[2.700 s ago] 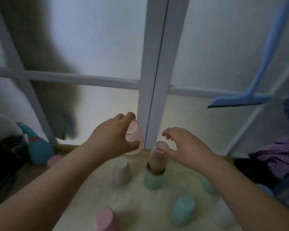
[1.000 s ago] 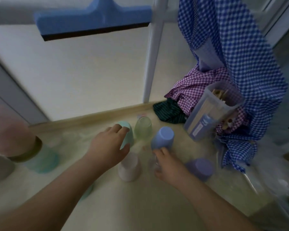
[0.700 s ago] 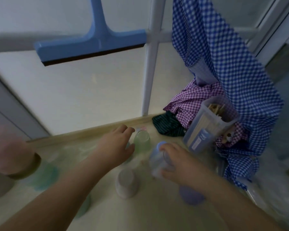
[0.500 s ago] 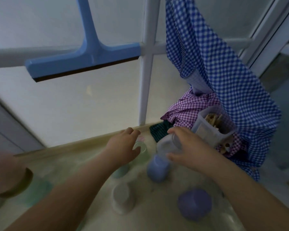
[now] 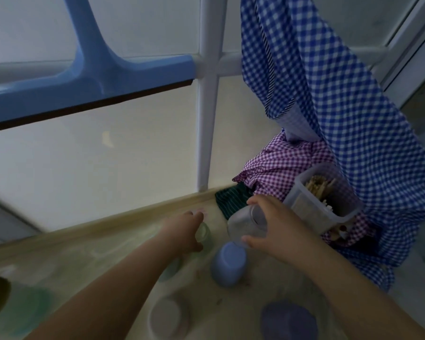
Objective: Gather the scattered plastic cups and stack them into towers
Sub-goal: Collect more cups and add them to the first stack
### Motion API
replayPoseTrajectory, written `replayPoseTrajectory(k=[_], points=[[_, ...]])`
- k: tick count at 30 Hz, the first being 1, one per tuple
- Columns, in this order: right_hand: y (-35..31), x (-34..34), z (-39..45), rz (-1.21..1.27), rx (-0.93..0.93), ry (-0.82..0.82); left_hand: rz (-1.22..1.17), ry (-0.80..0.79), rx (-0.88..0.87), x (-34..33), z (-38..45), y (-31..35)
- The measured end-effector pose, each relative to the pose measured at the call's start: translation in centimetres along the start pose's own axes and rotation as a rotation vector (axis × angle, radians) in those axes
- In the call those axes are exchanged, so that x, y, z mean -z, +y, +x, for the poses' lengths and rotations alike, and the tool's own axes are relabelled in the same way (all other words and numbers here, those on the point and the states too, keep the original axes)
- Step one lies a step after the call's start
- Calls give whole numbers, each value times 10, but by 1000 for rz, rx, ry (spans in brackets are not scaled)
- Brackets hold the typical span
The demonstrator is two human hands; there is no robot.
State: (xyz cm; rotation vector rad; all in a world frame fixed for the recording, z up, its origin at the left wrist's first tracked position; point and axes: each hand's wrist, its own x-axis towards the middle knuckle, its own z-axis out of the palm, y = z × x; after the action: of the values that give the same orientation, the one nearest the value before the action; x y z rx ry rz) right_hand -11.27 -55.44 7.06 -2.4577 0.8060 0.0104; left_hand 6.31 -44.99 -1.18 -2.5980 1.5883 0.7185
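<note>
— So, what have the hands got?

— From my feed, the right hand (image 5: 277, 229) at centre right is wrapped around a clear cup (image 5: 245, 225), tilted, thumb under it and fingers over the top. It hangs just above a blue cup (image 5: 228, 265) that stands upside down on the pale floor (image 5: 231, 315).

— And the left one?

— My left hand (image 5: 182, 233) sits a little left of centre, fingers curled over a pale green cup (image 5: 204, 235) standing near the baseboard. I cannot tell whether it truly grips it; the hand hides most of the cup.

— Where are the other cups?

— A whitish cup (image 5: 168, 320) is at bottom centre, upside down, and a purple cup (image 5: 288, 321) lies toward the lower right. A teal cup (image 5: 169, 268) peeks from under my left forearm. At the far left edge I see a blurred stack (image 5: 12, 305), greenish at the base; its details are too smeared to call.

— Anything around them?

— A blue squeegee (image 5: 84, 82) hangs across the upper left against the white frame (image 5: 206, 119). Blue checked cloth (image 5: 341, 119) drapes down the right side over a purple checked cloth (image 5: 280, 165), and a clear tub (image 5: 322, 207) of sticks leans beside my right hand.
</note>
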Motion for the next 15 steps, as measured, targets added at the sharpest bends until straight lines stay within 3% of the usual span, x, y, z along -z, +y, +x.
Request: replayPoseTrajectory(k=[9, 15], points=[[-64, 21, -15, 24, 78, 80, -276, 394, -38, 86, -90, -12], [-154, 17, -19, 4, 306, 81, -256, 636, 95, 142, -196, -53]])
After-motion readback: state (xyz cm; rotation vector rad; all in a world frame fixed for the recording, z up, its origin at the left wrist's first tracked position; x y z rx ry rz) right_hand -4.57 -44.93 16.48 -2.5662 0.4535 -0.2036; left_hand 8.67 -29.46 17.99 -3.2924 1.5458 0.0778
